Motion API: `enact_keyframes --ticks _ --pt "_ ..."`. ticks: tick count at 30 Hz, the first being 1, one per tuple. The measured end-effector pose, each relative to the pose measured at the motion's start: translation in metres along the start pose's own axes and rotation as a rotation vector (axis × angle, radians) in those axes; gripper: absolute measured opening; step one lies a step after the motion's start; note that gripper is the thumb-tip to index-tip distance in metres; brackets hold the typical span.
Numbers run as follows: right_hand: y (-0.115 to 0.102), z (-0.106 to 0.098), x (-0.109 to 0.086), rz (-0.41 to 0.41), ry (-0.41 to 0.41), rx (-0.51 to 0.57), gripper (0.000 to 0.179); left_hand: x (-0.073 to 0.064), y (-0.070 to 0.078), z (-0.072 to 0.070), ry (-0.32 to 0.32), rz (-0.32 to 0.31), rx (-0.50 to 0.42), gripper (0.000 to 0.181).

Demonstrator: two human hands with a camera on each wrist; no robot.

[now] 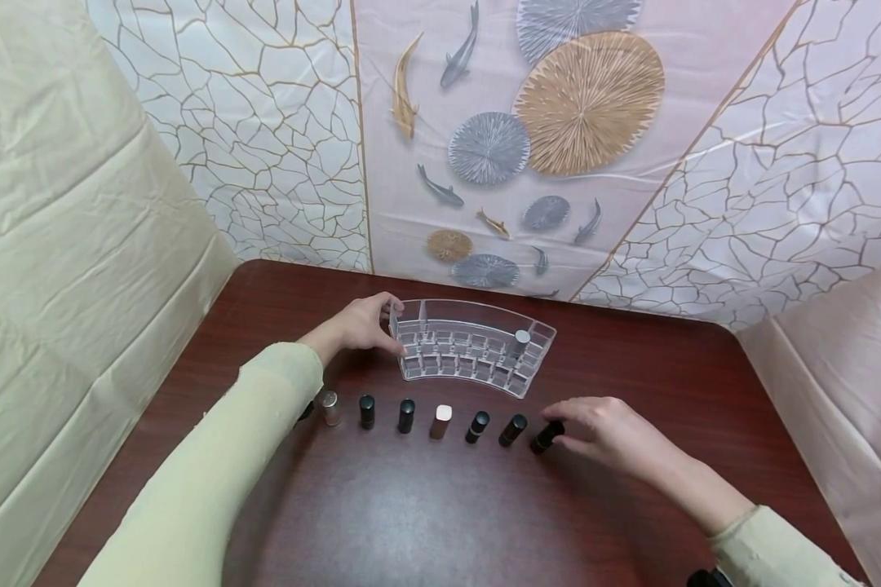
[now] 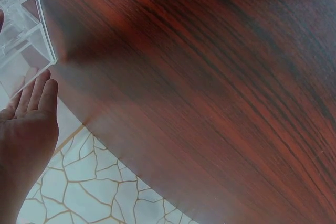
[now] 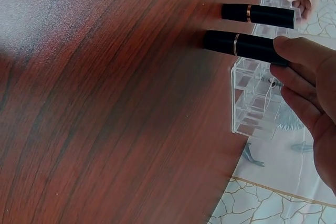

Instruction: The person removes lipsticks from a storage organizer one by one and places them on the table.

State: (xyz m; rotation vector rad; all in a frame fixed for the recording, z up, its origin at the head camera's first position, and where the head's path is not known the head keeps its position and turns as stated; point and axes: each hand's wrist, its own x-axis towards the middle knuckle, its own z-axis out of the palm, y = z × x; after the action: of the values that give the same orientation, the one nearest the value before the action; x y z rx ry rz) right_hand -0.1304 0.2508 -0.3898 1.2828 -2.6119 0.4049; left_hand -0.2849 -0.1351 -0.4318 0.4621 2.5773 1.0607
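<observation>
My left hand holds the left end of a clear tiered lipstick organizer, thumb at the front and fingers toward the back. In the left wrist view, the fingers lie along its end wall. A single silver-topped tube stands in a slot near the organizer's right end. With thumb and fingertips, my right hand pinches the cap end of a black lipstick, the rightmost of a curved row. That lipstick has a thin metallic band and stands close to upright; whether its base touches the table is unclear.
Left of it stand black lipsticks, a pink lipstick with a pale top, more black ones and a silver-capped tube. The dark wood table meets a patterned backdrop behind.
</observation>
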Motion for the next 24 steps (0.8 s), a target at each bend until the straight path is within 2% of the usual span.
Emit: enact_keyframes --ticks 9,24 --pt "-0.001 -0.001 0.0 0.042 -0.042 -0.016 0.041 0.0 0.0 0.0 0.002 0.009 0.009 0.079" --pt "-0.001 -0.012 0.008 0.065 -0.031 -0.055 0.043 0.002 -0.002 0.0 0.001 0.003 0.024 0.08"
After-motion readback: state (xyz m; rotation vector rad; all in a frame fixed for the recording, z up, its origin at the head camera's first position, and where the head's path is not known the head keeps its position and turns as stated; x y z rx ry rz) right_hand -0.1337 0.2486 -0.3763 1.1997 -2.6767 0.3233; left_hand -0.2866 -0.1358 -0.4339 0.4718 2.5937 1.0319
